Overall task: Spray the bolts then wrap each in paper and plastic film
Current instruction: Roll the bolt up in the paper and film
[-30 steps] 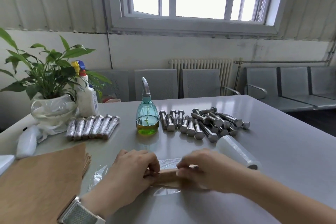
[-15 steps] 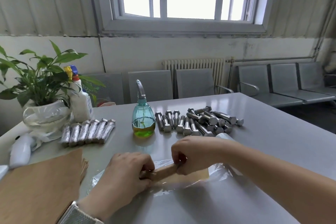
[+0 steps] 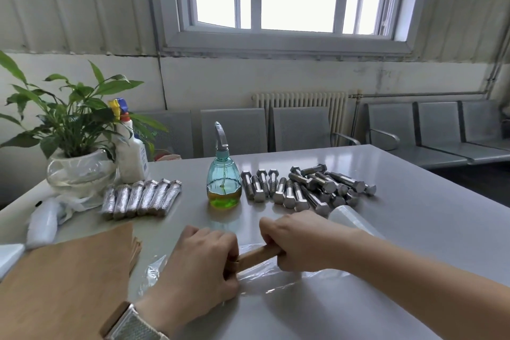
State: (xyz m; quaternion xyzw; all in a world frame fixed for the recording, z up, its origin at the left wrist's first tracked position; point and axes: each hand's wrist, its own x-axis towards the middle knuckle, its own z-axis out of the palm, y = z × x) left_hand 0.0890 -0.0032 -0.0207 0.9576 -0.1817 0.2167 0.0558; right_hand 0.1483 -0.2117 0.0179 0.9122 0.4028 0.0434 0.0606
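A bolt rolled in brown paper (image 3: 255,254) lies on a sheet of clear plastic film (image 3: 278,276) near the table's front. My left hand (image 3: 198,270) grips its left end and my right hand (image 3: 299,243) grips its right end. Several bare steel bolts (image 3: 303,188) lie in a loose group behind my hands. A teal spray bottle (image 3: 223,179) with greenish liquid stands left of them. Several wrapped bolts (image 3: 140,197) lie in a row at the left. The film roll (image 3: 347,217) lies behind my right forearm, partly hidden.
A stack of brown paper sheets (image 3: 69,279) covers the front left of the grey table (image 3: 414,229). A potted plant (image 3: 74,152) and a white spray bottle (image 3: 129,152) stand at the back left. Grey chairs (image 3: 300,127) line the wall behind.
My hands lifted and turned the paper-wrapped bolt on the film; its right end now sits higher. The loose paper flap seen half a second ago is no longer visible.
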